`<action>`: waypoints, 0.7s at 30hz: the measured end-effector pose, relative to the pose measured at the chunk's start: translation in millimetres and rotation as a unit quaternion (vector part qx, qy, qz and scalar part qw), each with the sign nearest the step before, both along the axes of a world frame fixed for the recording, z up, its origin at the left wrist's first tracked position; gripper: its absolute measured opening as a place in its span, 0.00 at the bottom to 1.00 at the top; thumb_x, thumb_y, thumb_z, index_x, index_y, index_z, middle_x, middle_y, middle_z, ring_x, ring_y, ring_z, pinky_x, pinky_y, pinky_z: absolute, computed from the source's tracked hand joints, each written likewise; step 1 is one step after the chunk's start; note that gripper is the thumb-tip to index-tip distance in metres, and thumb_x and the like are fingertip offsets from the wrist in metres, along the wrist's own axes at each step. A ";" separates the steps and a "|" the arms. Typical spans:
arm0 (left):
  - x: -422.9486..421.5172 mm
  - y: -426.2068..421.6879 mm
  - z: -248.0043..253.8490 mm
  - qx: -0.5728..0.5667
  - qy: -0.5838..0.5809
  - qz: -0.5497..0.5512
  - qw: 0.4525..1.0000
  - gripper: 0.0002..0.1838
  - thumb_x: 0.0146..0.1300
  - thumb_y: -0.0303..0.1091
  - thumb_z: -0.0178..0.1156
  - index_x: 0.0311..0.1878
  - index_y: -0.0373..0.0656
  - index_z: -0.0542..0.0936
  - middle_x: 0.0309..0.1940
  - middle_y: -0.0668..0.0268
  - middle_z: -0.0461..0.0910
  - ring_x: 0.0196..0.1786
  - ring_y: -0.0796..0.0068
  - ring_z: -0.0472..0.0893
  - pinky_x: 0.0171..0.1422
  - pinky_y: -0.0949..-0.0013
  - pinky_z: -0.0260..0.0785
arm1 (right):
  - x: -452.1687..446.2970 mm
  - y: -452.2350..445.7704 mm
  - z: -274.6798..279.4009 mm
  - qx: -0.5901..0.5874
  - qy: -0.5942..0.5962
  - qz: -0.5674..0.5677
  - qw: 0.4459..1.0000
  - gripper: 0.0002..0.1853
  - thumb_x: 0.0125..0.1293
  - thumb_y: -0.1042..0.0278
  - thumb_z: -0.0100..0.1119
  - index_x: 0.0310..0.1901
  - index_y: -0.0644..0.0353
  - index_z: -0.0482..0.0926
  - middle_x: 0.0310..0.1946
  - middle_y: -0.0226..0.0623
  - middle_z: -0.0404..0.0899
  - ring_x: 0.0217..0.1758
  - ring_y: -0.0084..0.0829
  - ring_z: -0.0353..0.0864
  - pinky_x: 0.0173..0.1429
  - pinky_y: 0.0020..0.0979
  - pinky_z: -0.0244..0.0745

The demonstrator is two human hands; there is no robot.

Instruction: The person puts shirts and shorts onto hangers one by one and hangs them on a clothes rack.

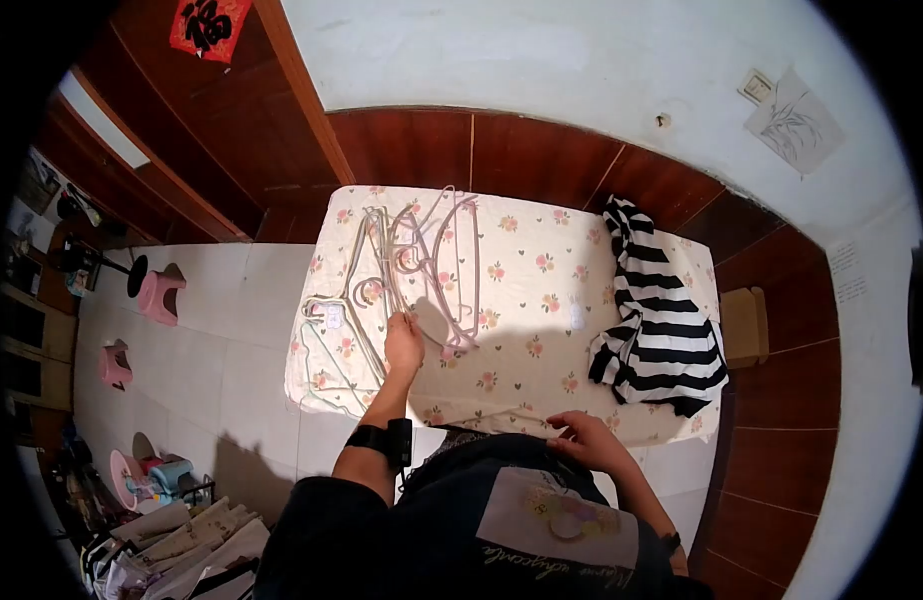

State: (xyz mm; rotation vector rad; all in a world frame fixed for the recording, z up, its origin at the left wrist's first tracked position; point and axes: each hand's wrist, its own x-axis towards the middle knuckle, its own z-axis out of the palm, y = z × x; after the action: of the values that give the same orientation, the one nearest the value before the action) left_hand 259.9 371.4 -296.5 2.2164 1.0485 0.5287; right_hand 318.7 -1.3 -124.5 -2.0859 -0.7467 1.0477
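Note:
Several thin hangers (477, 270) lie in a loose, overlapping group on the left half of a table with a flowered cloth (535, 345). My left hand (405, 343) is among them, its fingers closed on a hanger. A greenish hanger (327, 372) lies at the table's left front corner. At the table's front edge is my right hand (580, 440), its fingers apart and nothing held, close to the cloth's edge. A black-and-white striped garment (662, 325) lies crumpled on the right part of the table.
Behind the table stands a wall with brown panels (542, 155). A cardboard box (745, 327) is by the table's right side. Pink stools (162, 297) stand on the floor at left. Folded cloth items (187, 545) are piled at the lower left.

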 end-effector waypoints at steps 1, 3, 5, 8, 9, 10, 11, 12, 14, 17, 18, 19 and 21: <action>0.0 0.3 2.3 -0.005 0.031 -0.014 0.999 0.06 0.64 0.29 0.55 0.41 0.38 0.72 0.35 0.49 0.80 0.37 0.43 0.80 0.43 0.47 0.72 | -1.2 -0.2 -1.1 -0.001 -0.003 0.003 1.000 0.21 0.61 0.69 0.67 0.55 0.65 0.78 0.45 0.44 0.83 0.43 0.32 0.85 0.47 0.31 0.79; 1.8 -1.9 3.1 0.008 -0.001 -0.049 0.999 0.07 0.62 0.29 0.56 0.40 0.38 0.72 0.35 0.48 0.79 0.37 0.43 0.80 0.42 0.47 0.72 | -3.6 0.7 0.4 -0.008 -0.006 0.005 1.000 0.21 0.61 0.69 0.68 0.55 0.65 0.78 0.45 0.44 0.83 0.43 0.32 0.85 0.47 0.31 0.79; 5.7 -6.2 0.7 0.022 -0.035 -0.085 0.996 0.07 0.61 0.29 0.57 0.39 0.37 0.72 0.36 0.46 0.78 0.37 0.43 0.80 0.41 0.47 0.72 | -4.1 1.6 1.1 -0.015 -0.010 0.007 1.000 0.21 0.61 0.69 0.68 0.55 0.65 0.77 0.45 0.43 0.83 0.42 0.31 0.85 0.47 0.31 0.79; 7.9 -27.5 13.6 -0.080 -0.007 -0.112 0.990 0.05 0.62 0.29 0.56 0.37 0.37 0.72 0.34 0.46 0.76 0.37 0.42 0.78 0.41 0.50 0.70 | -7.4 1.3 0.3 -0.015 0.006 -0.006 1.000 0.22 0.61 0.68 0.68 0.55 0.64 0.77 0.45 0.43 0.83 0.42 0.31 0.84 0.47 0.31 0.79; 8.1 -36.5 18.3 -0.080 -0.006 -0.113 0.990 0.05 0.62 0.29 0.56 0.37 0.37 0.72 0.34 0.46 0.76 0.37 0.42 0.78 0.41 0.50 0.70 | -7.6 1.4 0.0 -0.013 0.003 -0.003 1.000 0.22 0.61 0.69 0.68 0.56 0.65 0.77 0.45 0.43 0.83 0.42 0.31 0.85 0.47 0.31 0.79; 6.9 -45.0 21.7 -0.060 0.004 -0.128 0.990 0.06 0.61 0.28 0.56 0.38 0.37 0.72 0.34 0.45 0.76 0.37 0.40 0.78 0.41 0.48 0.71 | -7.9 1.3 -0.2 -0.011 0.000 0.000 1.000 0.22 0.61 0.69 0.68 0.56 0.65 0.77 0.45 0.43 0.83 0.42 0.31 0.85 0.47 0.31 0.79; 4.0 -50.9 23.3 -0.041 0.014 -0.143 0.989 0.08 0.60 0.28 0.57 0.39 0.37 0.71 0.35 0.45 0.76 0.37 0.39 0.79 0.41 0.46 0.71 | -7.9 1.4 0.0 -0.011 0.000 -0.001 1.000 0.22 0.61 0.69 0.68 0.56 0.65 0.77 0.45 0.43 0.83 0.42 0.31 0.85 0.47 0.31 0.79; 3.0 -53.2 -0.4 0.015 -0.049 -0.162 0.985 0.07 0.60 0.28 0.56 0.40 0.39 0.72 0.33 0.48 0.76 0.34 0.41 0.78 0.39 0.46 0.72 | -7.8 1.2 0.0 -0.010 0.007 -0.003 1.000 0.21 0.61 0.69 0.68 0.56 0.65 0.77 0.45 0.43 0.83 0.43 0.31 0.85 0.47 0.31 0.79; -0.4 -67.6 0.8 0.055 -0.023 -0.151 0.987 0.06 0.61 0.29 0.55 0.40 0.40 0.72 0.33 0.50 0.75 0.32 0.43 0.79 0.37 0.46 0.72 | -7.6 0.4 -1.1 -0.010 0.014 -0.005 1.000 0.21 0.62 0.69 0.67 0.56 0.65 0.77 0.45 0.43 0.84 0.43 0.31 0.85 0.47 0.30 0.79; -6.7 -80.6 -8.1 0.112 0.028 -0.137 0.984 0.06 0.63 0.32 0.53 0.42 0.43 0.72 0.33 0.54 0.76 0.30 0.50 0.80 0.33 0.49 0.73 | -7.7 0.6 -2.0 -0.011 0.011 0.000 1.000 0.21 0.62 0.70 0.67 0.56 0.65 0.77 0.45 0.43 0.84 0.43 0.31 0.85 0.47 0.30 0.79; -8.8 -84.2 -11.1 0.134 0.065 -0.148 0.978 0.10 0.63 0.34 0.55 0.45 0.42 0.72 0.35 0.53 0.76 0.32 0.49 0.80 0.34 0.49 0.74 | -7.8 2.2 0.5 -0.014 0.011 0.003 1.000 0.21 0.62 0.70 0.67 0.56 0.65 0.76 0.45 0.43 0.84 0.43 0.31 0.85 0.47 0.30 0.79; -11.6 -87.8 -14.2 0.155 0.102 -0.159 0.970 0.13 0.63 0.35 0.57 0.48 0.42 0.72 0.36 0.52 0.76 0.33 0.49 0.80 0.36 0.49 0.74 | -8.3 3.2 2.0 -0.016 0.012 0.007 1.000 0.21 0.62 0.69 0.67 0.57 0.65 0.76 0.45 0.43 0.84 0.43 0.31 0.85 0.47 0.30 0.79; -19.3 -95.1 -17.4 0.123 0.114 -0.204 0.965 0.13 0.64 0.38 0.56 0.49 0.43 0.74 0.38 0.52 0.77 0.35 0.49 0.81 0.38 0.49 0.74 | -9.6 3.7 2.5 -0.017 0.010 0.009 1.000 0.22 0.62 0.69 0.67 0.57 0.65 0.76 0.45 0.43 0.83 0.43 0.31 0.85 0.47 0.30 0.79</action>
State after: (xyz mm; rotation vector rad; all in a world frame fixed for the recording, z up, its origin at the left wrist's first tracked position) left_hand 240.6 276.3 -313.9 2.6719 0.6254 0.2334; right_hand 309.0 2.4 -122.0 -2.0991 -0.7431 1.0958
